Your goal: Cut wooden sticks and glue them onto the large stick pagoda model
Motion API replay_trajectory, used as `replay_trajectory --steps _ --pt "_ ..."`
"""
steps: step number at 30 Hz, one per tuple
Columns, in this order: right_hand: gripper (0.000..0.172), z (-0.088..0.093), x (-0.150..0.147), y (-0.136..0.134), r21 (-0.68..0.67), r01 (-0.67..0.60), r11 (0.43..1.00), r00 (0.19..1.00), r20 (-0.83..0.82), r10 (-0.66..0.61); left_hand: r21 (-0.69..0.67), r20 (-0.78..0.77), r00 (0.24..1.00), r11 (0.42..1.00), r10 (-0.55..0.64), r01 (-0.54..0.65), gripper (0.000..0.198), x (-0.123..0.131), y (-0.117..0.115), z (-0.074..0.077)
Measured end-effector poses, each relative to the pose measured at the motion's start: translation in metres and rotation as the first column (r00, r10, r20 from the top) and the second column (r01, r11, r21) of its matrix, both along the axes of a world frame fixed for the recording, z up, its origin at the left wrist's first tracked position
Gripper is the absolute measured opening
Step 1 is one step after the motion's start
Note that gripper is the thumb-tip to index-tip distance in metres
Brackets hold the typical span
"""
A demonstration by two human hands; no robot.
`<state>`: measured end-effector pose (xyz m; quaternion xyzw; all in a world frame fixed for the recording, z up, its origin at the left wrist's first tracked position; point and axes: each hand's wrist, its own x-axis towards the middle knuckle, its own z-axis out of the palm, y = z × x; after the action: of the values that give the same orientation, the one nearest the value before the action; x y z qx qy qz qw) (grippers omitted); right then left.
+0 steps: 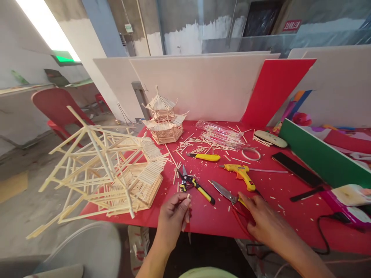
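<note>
My left hand point(173, 216) is closed in a pinch on a short wooden stick point(188, 197), held upright over the table's near edge. On the handles of the scissors point(222, 190), which lie with blades pointing away to the left, my right hand point(261, 218) has its fingers and thumb closed. Between the hands are yellow-and-black pruning shears point(199, 188). A yellow glue gun point(240, 173) lies just beyond my right hand. To the left leans a large stick-built roof frame point(101, 154) with a slatted base point(150, 189).
A small stick pagoda point(165, 123) stands at the back of the red table point(208, 222). Loose sticks point(218, 137), a yellow utility knife point(207, 157), a tape roll point(251, 154) and a black phone point(297, 168) lie around. A green board point(324, 148) edges the right side.
</note>
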<state>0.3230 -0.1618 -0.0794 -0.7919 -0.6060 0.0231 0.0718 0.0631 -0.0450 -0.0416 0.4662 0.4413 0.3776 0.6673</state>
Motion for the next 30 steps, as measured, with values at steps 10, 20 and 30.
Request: replay_trajectory --steps 10,20,30 --pt "0.069 0.003 0.023 0.018 0.045 0.133 0.990 0.694 -0.717 -0.060 0.075 0.017 1.000 0.997 0.009 -0.010 0.033 0.001 0.003 0.004" --pt "0.072 0.033 -0.055 0.024 0.246 -0.155 0.957 0.663 -0.692 0.285 0.228 -0.106 0.994 0.972 -0.027 0.051 0.028 0.002 0.001 0.007" --pt "0.058 0.045 -0.073 0.036 0.147 -0.349 0.925 0.763 -0.528 0.372 0.493 -0.237 0.971 0.864 0.026 0.098 0.017 -0.005 -0.003 0.005"
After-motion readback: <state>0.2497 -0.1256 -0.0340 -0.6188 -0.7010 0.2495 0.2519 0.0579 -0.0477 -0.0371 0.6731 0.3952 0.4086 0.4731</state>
